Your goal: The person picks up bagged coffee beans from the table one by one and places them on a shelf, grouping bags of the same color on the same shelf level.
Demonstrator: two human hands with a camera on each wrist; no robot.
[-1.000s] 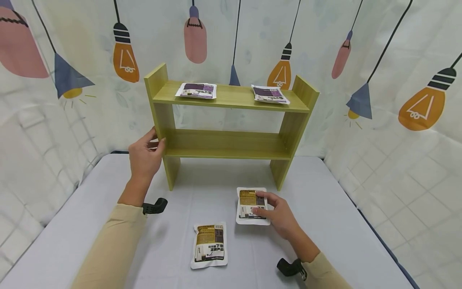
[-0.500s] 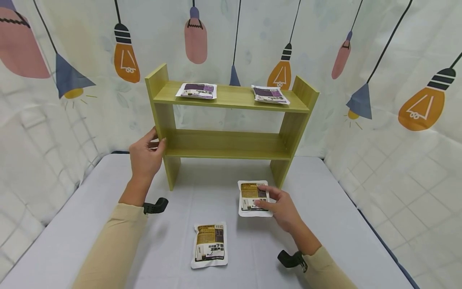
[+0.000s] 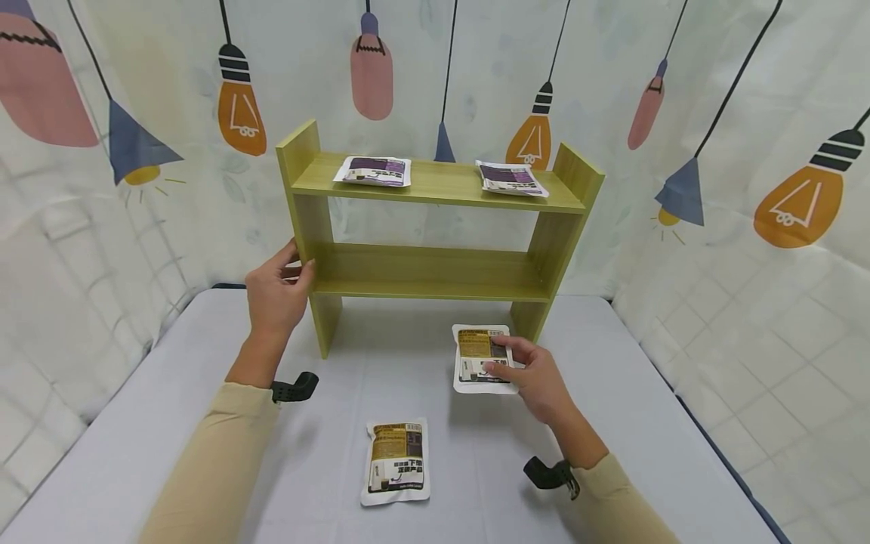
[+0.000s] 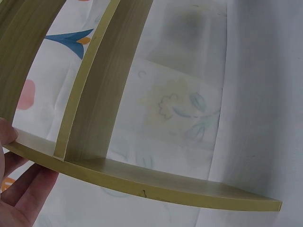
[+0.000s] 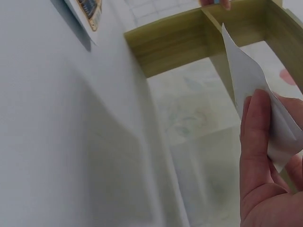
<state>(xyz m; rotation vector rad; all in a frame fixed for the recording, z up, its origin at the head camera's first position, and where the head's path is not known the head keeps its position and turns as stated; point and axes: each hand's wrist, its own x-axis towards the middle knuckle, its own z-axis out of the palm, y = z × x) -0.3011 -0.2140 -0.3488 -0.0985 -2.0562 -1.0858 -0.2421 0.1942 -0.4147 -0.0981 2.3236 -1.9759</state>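
Observation:
A yellow-green wooden shelf rack (image 3: 435,291) stands on the table, and my left hand (image 3: 277,291) grips the edge of its left side panel. In the left wrist view, fingers (image 4: 35,187) lie outside that panel, with the thumb inside. My right hand (image 3: 537,378) pinches a white, brown-labelled food pouch (image 3: 476,359) by its right edge, in front of the rack's right leg. Its plain white back (image 5: 248,78) shows in the right wrist view, held clear of the table. A second such pouch (image 3: 396,461) lies flat on the table, nearer to me.
Two purple-labelled packs, one at left (image 3: 374,171) and one at right (image 3: 511,179), lie on the top shelf. The lower shelf board (image 3: 428,272) is bare. A white cloth covers the table (image 3: 326,468). Printed fabric walls (image 3: 734,317) enclose its back and sides.
My right hand has lifted the pouch and moved it forward, slightly right, toward the rack. My left hand keeps its grip on the side panel. The other pouch has stayed put.

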